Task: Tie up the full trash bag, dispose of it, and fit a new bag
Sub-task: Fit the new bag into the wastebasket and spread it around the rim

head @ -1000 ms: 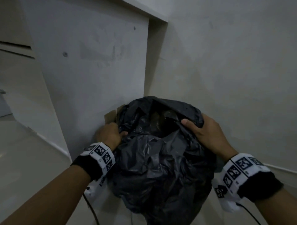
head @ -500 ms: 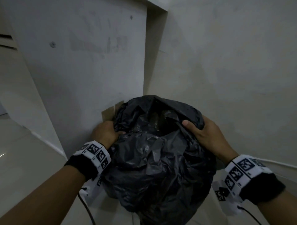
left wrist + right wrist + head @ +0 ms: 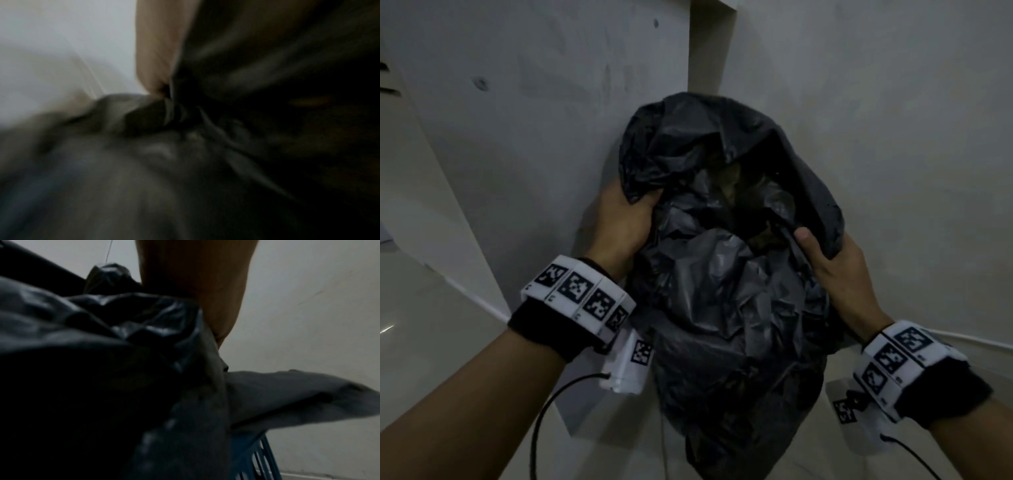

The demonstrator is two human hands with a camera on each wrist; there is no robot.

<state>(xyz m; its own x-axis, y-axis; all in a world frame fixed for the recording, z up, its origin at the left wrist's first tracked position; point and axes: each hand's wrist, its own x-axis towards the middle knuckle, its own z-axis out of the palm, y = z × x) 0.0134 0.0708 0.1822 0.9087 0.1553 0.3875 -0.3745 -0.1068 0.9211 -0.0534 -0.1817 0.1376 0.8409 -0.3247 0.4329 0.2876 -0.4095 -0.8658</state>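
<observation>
A full black trash bag hangs between my hands in the corner of two walls, its mouth open at the top with brownish rubbish showing inside. My left hand grips the bag's left rim, fingers buried in the plastic. My right hand pinches the right rim, thumb on the inside, fingers behind. In the left wrist view the bag is a dark blur bunched at my palm. The right wrist view shows the crumpled bag under my hand and a blue slatted bin below it.
Pale walls meet in a corner right behind the bag. A light tiled floor opens to the left. Thin black cables trail from both wrist units.
Both hands have lifted the bag's rim upward; the bag's top stands taller against the corner. The piece of cardboard seen beside the left hand earlier is out of sight.
</observation>
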